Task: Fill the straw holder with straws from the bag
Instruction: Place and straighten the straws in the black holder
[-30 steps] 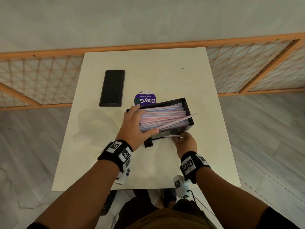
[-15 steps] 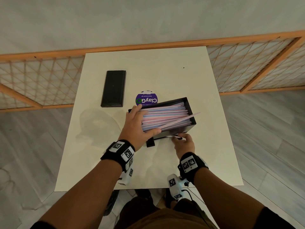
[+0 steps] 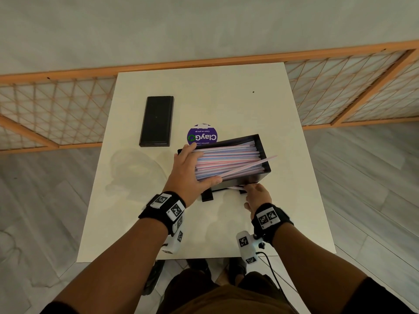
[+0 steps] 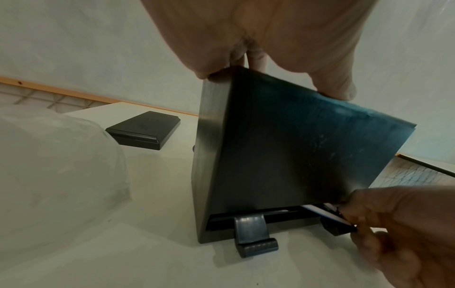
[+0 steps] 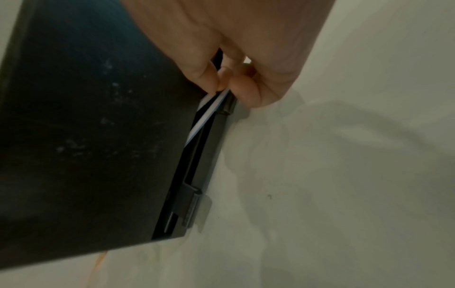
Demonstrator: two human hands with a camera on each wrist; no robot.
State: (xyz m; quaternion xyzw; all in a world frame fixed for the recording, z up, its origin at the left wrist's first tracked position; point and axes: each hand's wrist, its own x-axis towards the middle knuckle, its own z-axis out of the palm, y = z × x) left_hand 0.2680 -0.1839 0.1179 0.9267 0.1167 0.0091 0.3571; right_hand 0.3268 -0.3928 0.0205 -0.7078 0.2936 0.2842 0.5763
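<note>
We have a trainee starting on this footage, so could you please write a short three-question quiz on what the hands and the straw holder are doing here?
1. True or false: the straw holder stands closed by its lid.
2. The right hand pinches: A) a straw at the bottom slot; B) the sticker; C) the lid.
3. What does the left hand grip?

Key: 1 false, the lid lies apart on the table; 2 A; 3 the holder's left end, beside the stacked straws.
</note>
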